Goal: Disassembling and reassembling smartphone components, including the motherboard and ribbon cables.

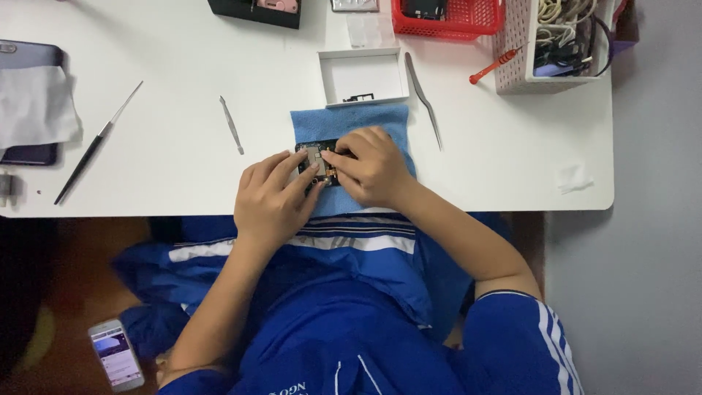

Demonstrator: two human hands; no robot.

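1. Blue microfibre cloth lies on the white table under both hands, and a small dark device with an exposed circuit board rests on it, right between the fingertips
2. Left hand lies flat on the near side of the board, its fingers stretched forward and slightly spread; the index and middle fingertips press on the board's left part, pinning it rather than clasping it
3. Right hand sits just right of the board with its fingers curled inward; the thumb and index finger meet at the board's right edge, pinched close together on some small part too tiny to make out
4. Beyond the fingertips, past the far edge of the cloth, stands a shallow white box with a small dark piece lying inside it
5. Right of the right hand's knuckles, a pair of long metal tweezers lies on the table, apart from the cloth
6. Left of the left hand's fingers lies a shorter metal tweezer, and further left a thin black-handled pick tool
7. Far beyond the right hand stand a red basket and a white perforated bin of cables, with a red-handled screwdriver leaning against it
8. Grey cloth drapes over a dark phone at the table's far left
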